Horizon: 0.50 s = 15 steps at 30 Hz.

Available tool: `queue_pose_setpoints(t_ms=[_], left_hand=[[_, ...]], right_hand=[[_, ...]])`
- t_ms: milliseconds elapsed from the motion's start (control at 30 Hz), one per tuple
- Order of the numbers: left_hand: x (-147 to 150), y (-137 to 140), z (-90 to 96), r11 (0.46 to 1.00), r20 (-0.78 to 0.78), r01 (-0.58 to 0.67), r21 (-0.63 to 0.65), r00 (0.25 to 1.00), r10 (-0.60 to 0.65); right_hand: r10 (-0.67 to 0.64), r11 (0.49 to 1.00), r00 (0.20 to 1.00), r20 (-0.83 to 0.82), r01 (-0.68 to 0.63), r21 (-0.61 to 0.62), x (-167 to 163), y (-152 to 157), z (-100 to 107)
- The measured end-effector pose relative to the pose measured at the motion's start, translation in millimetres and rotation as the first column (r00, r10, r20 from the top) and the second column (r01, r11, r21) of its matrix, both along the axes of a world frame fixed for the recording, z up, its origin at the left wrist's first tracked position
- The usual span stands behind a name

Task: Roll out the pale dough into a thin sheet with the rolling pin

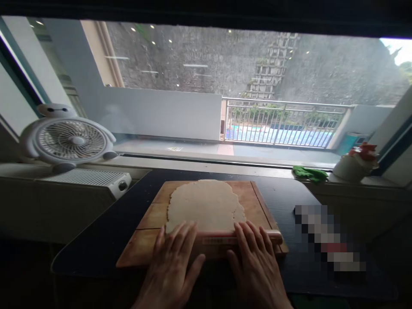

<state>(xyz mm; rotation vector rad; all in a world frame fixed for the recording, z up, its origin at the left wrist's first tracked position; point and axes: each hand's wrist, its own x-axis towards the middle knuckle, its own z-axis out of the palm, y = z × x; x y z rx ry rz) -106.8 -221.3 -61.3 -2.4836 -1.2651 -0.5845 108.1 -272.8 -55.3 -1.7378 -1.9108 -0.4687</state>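
A rolling pin [216, 238] lies crosswise over the near edge of a flat, rolled-out sheet of dough [206, 205]. The dough has an uneven, cracked rim and covers much of a wooden board [146, 239]. My left hand [176, 262] lies over the pin's left part, fingers stretched forward and thumb apart; that end of the pin is hidden beneath it. Toward the other end rests my right hand [256, 257], its fingers extended flat across the pin and its thumb on the near side. The pin's right end sticks out beyond the fingers.
The board stands on a dark table [106, 234] by a large window. On the right of the table lies a pixelated object [331, 240]. A white fan [75, 139] stands at the left; a green cloth [309, 173] and a white figure [352, 165] sit on the sill.
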Motion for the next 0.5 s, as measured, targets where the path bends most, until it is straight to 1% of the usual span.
queue_pose_setpoints(t_ms=[67,133,233,333,400,500], left_hand=[[-5.2,-13.8,-3.1,1.000,-0.014,0.011,-0.019,1.000,-0.011],[-4.9,-16.4,-2.0,0.999,-0.010,0.010,-0.036,1.000,-0.010],[5.6,3.9,3.9,0.999,0.018,-0.007,-0.039,1.000,0.008],[13.5,22.2,9.3,1.000,0.056,-0.030,0.001,0.998,0.029],[10.4,17.7,8.0,1.000,0.058,-0.013,0.022,0.998,0.011],[-1.5,-6.0,1.1,1.000,0.015,0.029,0.003,0.999,-0.029]], right_hand=[[0.022,1.000,1.000,0.008,-0.022,0.008,0.0,-14.4,-5.6],[0.024,1.000,1.000,0.001,-0.024,-0.019,0.6,-16.7,-5.8],[-0.014,0.998,0.999,-0.030,0.012,-0.064,1.0,5.1,1.3],[-0.054,0.997,0.998,-0.038,0.052,-0.061,0.8,24.1,8.1],[-0.046,0.998,0.999,-0.019,0.045,-0.040,0.9,18.5,5.8],[0.005,1.000,1.000,0.026,-0.005,-0.019,1.7,-8.2,-4.1]])
